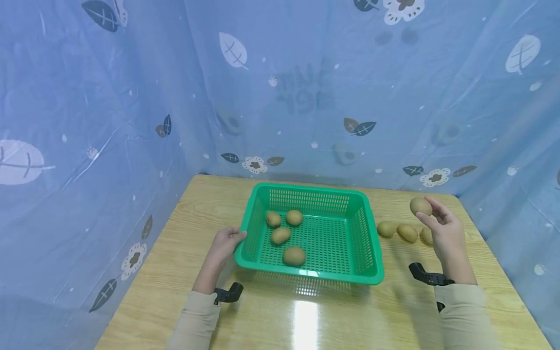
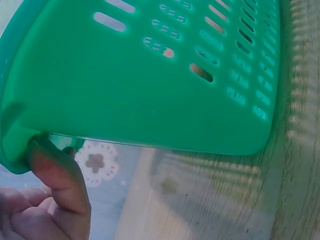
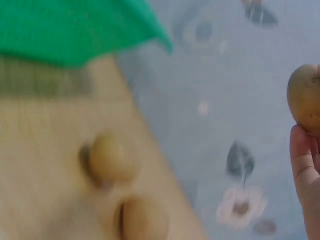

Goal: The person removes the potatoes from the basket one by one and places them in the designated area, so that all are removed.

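A green plastic basket (image 1: 309, 278) stands on the wooden table with several potatoes in its left half, one of them a potato (image 1: 294, 256) near the front wall. My left hand (image 1: 226, 245) grips the basket's left rim; in the left wrist view the thumb (image 2: 60, 175) lies against the rim's edge. Right of the basket, my right hand (image 1: 447, 232) holds a potato (image 1: 421, 206) between thumb and fingers, raised above the table. Below it lie a greenish potato (image 1: 387, 229), a middle potato (image 1: 408, 233) and a third potato (image 1: 426, 236), partly hidden by the hand.
The wooden table (image 1: 175, 272) reaches back to a blue patterned curtain (image 1: 297, 121), which also hangs along the left and right sides. A bright light reflection lies on the table in front of the basket. Each wrist carries a black camera mount (image 1: 229, 292).
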A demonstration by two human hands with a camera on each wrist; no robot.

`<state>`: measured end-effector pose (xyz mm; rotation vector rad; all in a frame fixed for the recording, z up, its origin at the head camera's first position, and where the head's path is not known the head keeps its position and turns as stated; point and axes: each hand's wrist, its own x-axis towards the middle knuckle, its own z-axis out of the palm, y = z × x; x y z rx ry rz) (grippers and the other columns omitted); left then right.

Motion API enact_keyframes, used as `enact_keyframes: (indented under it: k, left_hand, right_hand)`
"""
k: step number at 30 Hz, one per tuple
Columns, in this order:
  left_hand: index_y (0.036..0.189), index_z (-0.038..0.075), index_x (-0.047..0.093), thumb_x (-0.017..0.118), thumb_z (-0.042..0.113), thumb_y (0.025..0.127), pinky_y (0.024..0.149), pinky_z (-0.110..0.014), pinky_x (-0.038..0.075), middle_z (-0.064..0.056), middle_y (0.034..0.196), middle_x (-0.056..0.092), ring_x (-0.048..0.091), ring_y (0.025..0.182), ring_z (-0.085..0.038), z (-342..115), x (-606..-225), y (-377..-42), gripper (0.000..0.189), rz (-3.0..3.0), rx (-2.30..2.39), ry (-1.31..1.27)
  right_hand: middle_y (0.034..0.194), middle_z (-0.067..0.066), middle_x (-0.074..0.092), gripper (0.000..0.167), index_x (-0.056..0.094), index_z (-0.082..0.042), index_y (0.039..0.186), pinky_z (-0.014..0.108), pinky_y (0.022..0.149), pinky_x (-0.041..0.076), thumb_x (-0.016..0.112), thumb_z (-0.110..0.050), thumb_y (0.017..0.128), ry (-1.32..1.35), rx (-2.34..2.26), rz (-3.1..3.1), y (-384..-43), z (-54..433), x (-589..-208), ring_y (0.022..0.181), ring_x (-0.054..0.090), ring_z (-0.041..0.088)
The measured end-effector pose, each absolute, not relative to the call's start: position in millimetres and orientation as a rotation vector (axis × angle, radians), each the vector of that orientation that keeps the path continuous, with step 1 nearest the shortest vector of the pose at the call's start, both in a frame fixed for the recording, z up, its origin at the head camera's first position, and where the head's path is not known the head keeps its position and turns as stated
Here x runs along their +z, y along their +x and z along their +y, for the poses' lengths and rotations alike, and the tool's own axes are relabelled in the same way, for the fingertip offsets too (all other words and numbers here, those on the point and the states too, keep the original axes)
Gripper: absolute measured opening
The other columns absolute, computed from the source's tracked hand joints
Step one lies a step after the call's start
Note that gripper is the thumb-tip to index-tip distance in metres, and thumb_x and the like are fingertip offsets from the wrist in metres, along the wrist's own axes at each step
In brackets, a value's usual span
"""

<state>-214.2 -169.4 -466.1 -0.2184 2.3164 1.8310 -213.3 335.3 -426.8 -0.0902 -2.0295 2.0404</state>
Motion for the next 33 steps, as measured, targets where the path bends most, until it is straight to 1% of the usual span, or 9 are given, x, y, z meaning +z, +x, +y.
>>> enact_keyframes:
  k: [4, 9, 14, 17, 20, 21, 23, 27, 33]
  left_hand:
    - [0.127, -0.011, 0.048, 0.051, 0.020, 0.098, 0.080, -0.030, 0.053, -0.023, 0.113, 0.061, 0.063, 0.096, -0.022, -168.8, -466.2, -216.4, 0.042, 2.332, 1.824, -0.208]
    - [0.124, -0.010, 0.051, 0.052, 0.019, 0.098, 0.078, -0.030, 0.054, -0.022, 0.109, 0.063, 0.064, 0.092, -0.021, -168.5, -470.3, -216.2, 0.039, 2.327, 1.830, -0.213]
    - [0.125, -0.010, 0.051, 0.053, 0.018, 0.097, 0.079, -0.031, 0.053, -0.023, 0.112, 0.062, 0.064, 0.094, -0.021, -167.2, -472.8, -212.6, 0.040, 2.337, 1.804, -0.262]
    - [0.125, -0.010, 0.051, 0.054, 0.018, 0.097, 0.079, -0.031, 0.053, -0.022, 0.112, 0.061, 0.063, 0.095, -0.022, -166.6, -472.9, -211.8, 0.040, 2.342, 1.804, -0.276]
    - [0.124, -0.009, 0.052, 0.053, 0.019, 0.097, 0.079, -0.031, 0.053, -0.022, 0.112, 0.061, 0.063, 0.095, -0.022, -166.5, -472.9, -211.6, 0.039, 2.347, 1.799, -0.271]
    - [0.124, -0.009, 0.052, 0.053, 0.019, 0.097, 0.079, -0.030, 0.053, -0.022, 0.112, 0.061, 0.063, 0.095, -0.022, -166.6, -473.1, -211.7, 0.039, 2.348, 1.797, -0.271]
    - [0.125, -0.009, 0.051, 0.053, 0.019, 0.097, 0.078, -0.030, 0.053, -0.021, 0.112, 0.061, 0.063, 0.094, -0.021, -166.9, -473.4, -211.8, 0.040, 2.340, 1.796, -0.277]
    - [0.127, -0.009, 0.049, 0.052, 0.019, 0.097, 0.077, -0.029, 0.053, -0.020, 0.111, 0.062, 0.064, 0.092, -0.020, -167.3, -473.0, -211.7, 0.040, 2.328, 1.791, -0.292]
    - [0.127, -0.009, 0.048, 0.051, 0.018, 0.098, 0.078, -0.029, 0.054, -0.021, 0.110, 0.063, 0.065, 0.092, -0.020, -167.1, -470.1, -214.2, 0.040, 2.336, 1.808, -0.268]
  right_hand:
    - [0.119, -0.018, 0.046, 0.059, 0.042, -0.018, 0.143, 0.002, 0.080, 0.041, 0.065, -0.013, 0.089, -0.226, 2.064, -1.976, -208.9, 362.7, -440.9, 0.103, 0.047, -0.007]
    - [0.117, -0.019, 0.046, 0.064, 0.038, -0.016, 0.145, 0.001, 0.076, 0.042, 0.067, -0.014, 0.088, -0.364, 2.065, -1.937, -203.3, 386.2, -461.7, 0.103, 0.045, -0.007]
    - [0.142, -0.011, 0.037, 0.068, 0.029, -0.021, 0.149, 0.000, 0.076, 0.038, 0.063, -0.029, 0.091, -0.550, 1.864, -2.146, -195.2, 405.4, -488.4, 0.121, 0.038, -0.003]
    - [0.136, -0.011, 0.043, 0.070, 0.026, -0.017, 0.150, 0.000, 0.072, 0.039, 0.062, -0.031, 0.091, -0.613, 1.777, -2.199, -195.9, 418.2, -501.9, 0.109, 0.043, -0.007]
    - [0.114, -0.020, 0.045, 0.071, 0.025, -0.010, 0.150, 0.000, 0.068, 0.039, 0.061, -0.029, 0.092, -0.648, 1.732, -2.214, -199.6, 431.0, -511.6, 0.094, 0.041, -0.012]
    - [0.112, -0.021, 0.044, 0.071, 0.025, -0.009, 0.150, 0.001, 0.069, 0.039, 0.061, -0.030, 0.092, -0.668, 1.720, -2.223, -200.8, 434.3, -514.1, 0.096, 0.041, -0.010]
    - [0.126, -0.012, 0.046, 0.071, 0.022, -0.008, 0.150, 0.002, 0.074, 0.038, 0.057, -0.032, 0.094, -0.716, 1.658, -2.295, -203.1, 439.3, -519.0, 0.106, 0.043, -0.004]
    - [0.150, 0.000, 0.031, 0.070, 0.021, -0.010, 0.151, 0.013, 0.090, 0.036, 0.050, -0.038, 0.095, -0.863, 1.538, -2.424, -208.8, 442.4, -525.6, 0.127, 0.036, 0.016]
    - [0.157, 0.011, 0.019, 0.069, 0.017, -0.010, 0.151, 0.034, 0.111, 0.030, 0.047, -0.037, 0.095, -0.947, 1.564, -2.394, -218.0, 439.0, -526.5, 0.142, 0.022, 0.028]
